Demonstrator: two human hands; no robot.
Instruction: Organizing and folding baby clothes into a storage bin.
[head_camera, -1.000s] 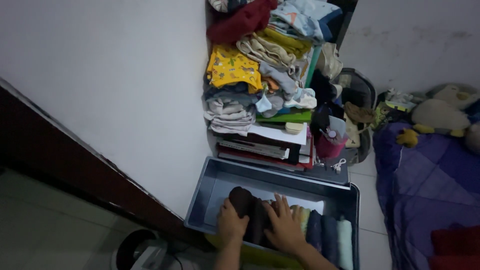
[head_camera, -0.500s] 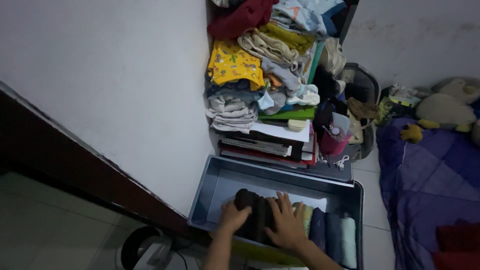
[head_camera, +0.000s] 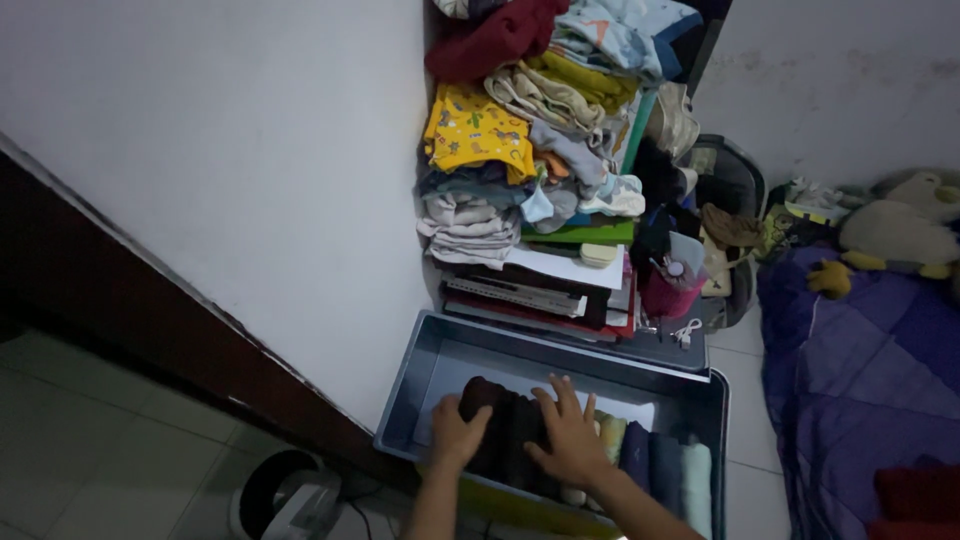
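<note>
left hand (head_camera: 457, 435) cupped, right hand (head_camera: 568, 437) spread flat on dark folded clothes (head_camera: 505, 430)

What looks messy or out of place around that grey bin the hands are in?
Inside the grey bin, the rolled clothes stand in a tidy row under the left hand and right hand. The odd part is behind it: a clothes pile heaped loosely on stacked books, sleeves hanging over the edges, looking ready to topple.

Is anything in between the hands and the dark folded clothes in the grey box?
No. The left hand and right hand both rest directly on the dark folded clothes inside the grey box.
</note>
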